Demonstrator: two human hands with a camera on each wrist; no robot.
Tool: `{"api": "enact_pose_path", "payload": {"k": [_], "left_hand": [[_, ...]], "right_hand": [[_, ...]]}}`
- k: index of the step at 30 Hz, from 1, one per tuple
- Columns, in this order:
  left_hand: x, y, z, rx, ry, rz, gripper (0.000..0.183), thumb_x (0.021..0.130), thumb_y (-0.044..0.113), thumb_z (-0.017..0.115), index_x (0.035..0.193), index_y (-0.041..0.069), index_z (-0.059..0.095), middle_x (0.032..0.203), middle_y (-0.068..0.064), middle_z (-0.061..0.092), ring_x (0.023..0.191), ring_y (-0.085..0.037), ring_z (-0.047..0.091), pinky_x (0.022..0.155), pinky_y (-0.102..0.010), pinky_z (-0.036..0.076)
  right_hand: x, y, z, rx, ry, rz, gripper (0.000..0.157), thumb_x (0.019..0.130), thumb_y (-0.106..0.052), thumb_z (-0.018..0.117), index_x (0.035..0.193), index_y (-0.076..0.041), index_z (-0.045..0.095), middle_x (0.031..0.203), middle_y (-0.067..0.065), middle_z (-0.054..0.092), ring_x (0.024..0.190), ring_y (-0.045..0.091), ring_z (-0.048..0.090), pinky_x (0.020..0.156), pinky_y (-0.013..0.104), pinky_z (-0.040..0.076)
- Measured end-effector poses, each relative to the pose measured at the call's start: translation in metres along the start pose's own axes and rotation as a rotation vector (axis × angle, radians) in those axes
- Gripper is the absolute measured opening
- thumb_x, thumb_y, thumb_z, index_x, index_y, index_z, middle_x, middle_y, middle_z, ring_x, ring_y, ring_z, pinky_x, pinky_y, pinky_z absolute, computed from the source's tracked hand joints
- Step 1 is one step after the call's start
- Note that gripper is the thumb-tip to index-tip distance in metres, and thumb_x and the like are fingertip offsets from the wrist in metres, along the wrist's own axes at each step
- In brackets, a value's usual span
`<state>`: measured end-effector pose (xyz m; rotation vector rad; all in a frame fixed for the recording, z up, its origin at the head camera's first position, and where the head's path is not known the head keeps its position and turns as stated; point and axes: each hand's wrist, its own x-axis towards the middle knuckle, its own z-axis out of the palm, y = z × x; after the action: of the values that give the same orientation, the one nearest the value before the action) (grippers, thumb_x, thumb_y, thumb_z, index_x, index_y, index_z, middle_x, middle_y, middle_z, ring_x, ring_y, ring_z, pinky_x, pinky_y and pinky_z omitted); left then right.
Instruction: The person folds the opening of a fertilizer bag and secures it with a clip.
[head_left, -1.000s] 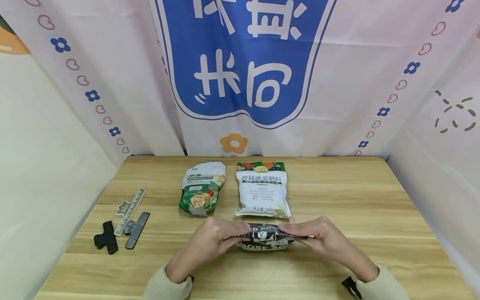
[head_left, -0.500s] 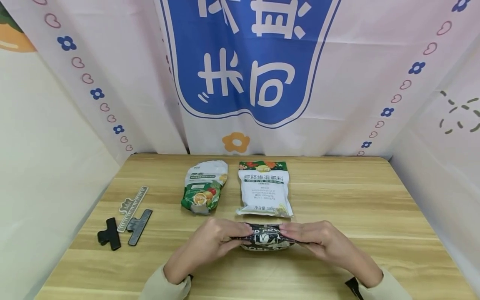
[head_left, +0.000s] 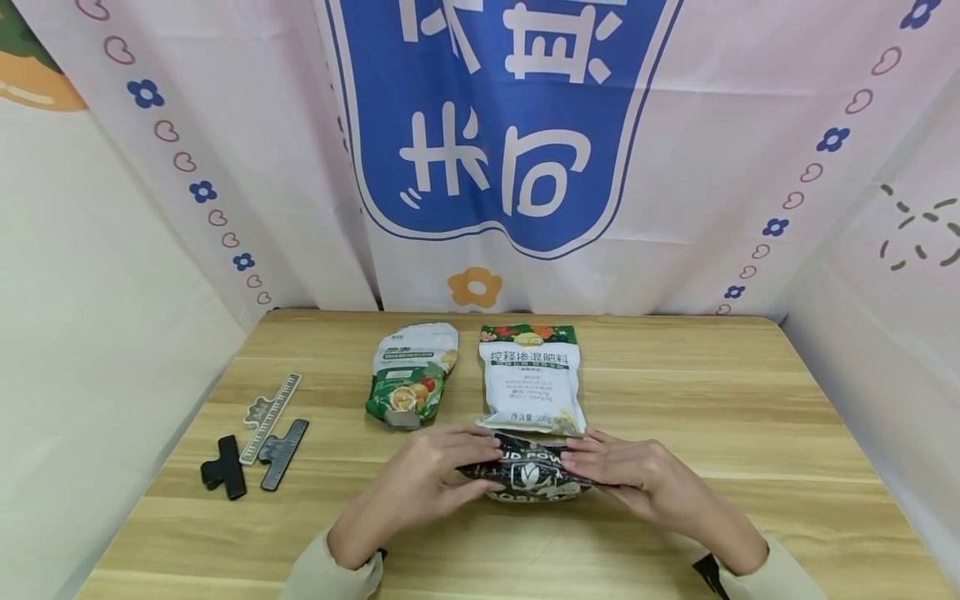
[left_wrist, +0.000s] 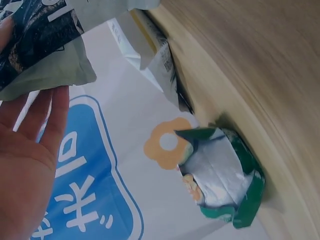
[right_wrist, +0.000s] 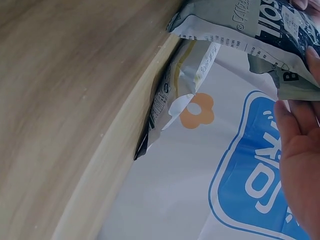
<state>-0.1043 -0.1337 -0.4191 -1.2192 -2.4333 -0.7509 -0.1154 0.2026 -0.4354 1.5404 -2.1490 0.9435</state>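
A dark bag with white print, reading "SOIL" in the right wrist view, stands near the front middle of the table; call it the soil bag (head_left: 528, 475). Its upper part is folded over. My left hand (head_left: 427, 471) pinches the fold's left end, fingers behind and thumb in front. At the right end, my right hand (head_left: 648, 471) grips it the same way. Just behind stands a white fertilizer bag (head_left: 531, 383), close to the fingertips. To its left lies a green and white pouch (head_left: 412, 379); the left wrist view shows its silvery end (left_wrist: 215, 175).
On the left of the wooden table (head_left: 712, 392) lie a clear ruler clip (head_left: 270, 417), a grey clip (head_left: 283, 454) and a black clip (head_left: 225, 468). A printed cloth (head_left: 690, 167) hangs behind the table's far edge.
The folded top of the soil bag has tilted back and shows more of its printed front. My left fingers have shifted up and spread a little. The pouch, fertilizer bag and clips stay put.
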Motion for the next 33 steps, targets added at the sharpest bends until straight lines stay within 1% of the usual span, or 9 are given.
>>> {"api": "enact_pose_path", "payload": {"k": [3,8,11,13,17,21,24,29,33], "left_hand": [[-0.003,-0.002,-0.003,0.040,0.054,-0.022,0.041,0.086,0.043,0.087,0.114,0.014,0.082,0.115,0.000,0.081,0.112,-0.017,0.076,0.097,-0.034,0.062],[-0.010,-0.008,-0.010,0.079,0.152,-0.051,0.047,0.087,0.049,0.084,0.114,0.011,0.081,0.115,-0.004,0.081,0.106,-0.018,0.078,0.092,-0.035,0.063],[-0.014,-0.012,-0.015,0.087,0.189,-0.091,0.042,0.088,0.045,0.084,0.111,0.010,0.081,0.110,-0.003,0.079,0.093,-0.015,0.076,0.081,-0.025,0.063],[-0.017,-0.015,-0.017,0.095,0.197,-0.125,0.037,0.089,0.041,0.085,0.110,0.011,0.081,0.106,0.000,0.074,0.080,-0.009,0.070,0.071,-0.016,0.057],[-0.023,-0.023,-0.023,0.123,0.202,-0.175,0.028,0.088,0.031,0.086,0.108,0.013,0.081,0.097,0.003,0.064,0.073,-0.004,0.055,0.062,-0.010,0.046],[-0.032,-0.034,-0.029,0.198,0.210,-0.228,0.024,0.086,0.027,0.087,0.103,0.012,0.081,0.096,0.002,0.068,0.074,-0.007,0.063,0.062,-0.017,0.053],[-0.041,-0.044,-0.036,0.261,0.203,-0.291,0.023,0.086,0.026,0.087,0.102,0.009,0.081,0.099,-0.004,0.074,0.076,-0.016,0.072,0.064,-0.027,0.059],[-0.058,-0.060,-0.055,0.288,0.127,-0.491,0.027,0.094,0.027,0.081,0.112,0.008,0.079,0.112,-0.013,0.077,0.090,-0.030,0.077,0.073,-0.044,0.064],[-0.073,-0.075,-0.073,0.252,0.079,-0.639,0.031,0.101,0.030,0.072,0.122,0.008,0.076,0.124,-0.016,0.074,0.109,-0.040,0.073,0.088,-0.058,0.060]], "right_hand": [[-0.001,0.000,0.000,0.005,-0.006,0.022,0.030,0.103,-0.007,0.063,0.131,-0.006,0.073,0.126,0.009,0.077,0.125,0.025,0.072,0.118,0.025,0.043],[-0.003,0.000,0.000,0.017,-0.009,0.052,0.042,0.091,0.005,0.070,0.130,-0.007,0.074,0.127,0.010,0.077,0.125,0.025,0.072,0.115,0.025,0.045],[-0.003,0.001,0.000,0.038,-0.006,0.056,0.043,0.088,0.007,0.072,0.129,-0.006,0.074,0.126,0.011,0.077,0.123,0.025,0.073,0.115,0.025,0.046],[-0.003,0.001,0.000,0.049,-0.004,0.057,0.043,0.088,0.007,0.072,0.128,-0.006,0.074,0.125,0.011,0.077,0.122,0.024,0.073,0.114,0.025,0.047],[-0.002,0.002,0.000,0.053,0.003,0.044,0.038,0.091,0.004,0.072,0.128,-0.005,0.074,0.125,0.011,0.077,0.120,0.024,0.074,0.114,0.025,0.047],[-0.002,0.003,0.001,0.048,0.016,0.018,0.028,0.101,-0.005,0.067,0.128,-0.005,0.074,0.124,0.012,0.078,0.118,0.024,0.075,0.114,0.025,0.047],[-0.001,0.004,0.001,0.042,0.029,-0.006,0.026,0.106,-0.011,0.062,0.128,-0.004,0.075,0.123,0.013,0.078,0.116,0.024,0.076,0.113,0.025,0.048],[-0.001,0.003,0.001,0.041,0.027,0.002,0.027,0.107,-0.015,0.060,0.128,-0.005,0.075,0.123,0.013,0.078,0.117,0.024,0.075,0.112,0.024,0.049],[-0.002,0.003,0.001,0.044,0.018,0.024,0.030,0.110,-0.019,0.055,0.127,-0.006,0.076,0.124,0.011,0.078,0.118,0.023,0.075,0.112,0.023,0.049]]}}
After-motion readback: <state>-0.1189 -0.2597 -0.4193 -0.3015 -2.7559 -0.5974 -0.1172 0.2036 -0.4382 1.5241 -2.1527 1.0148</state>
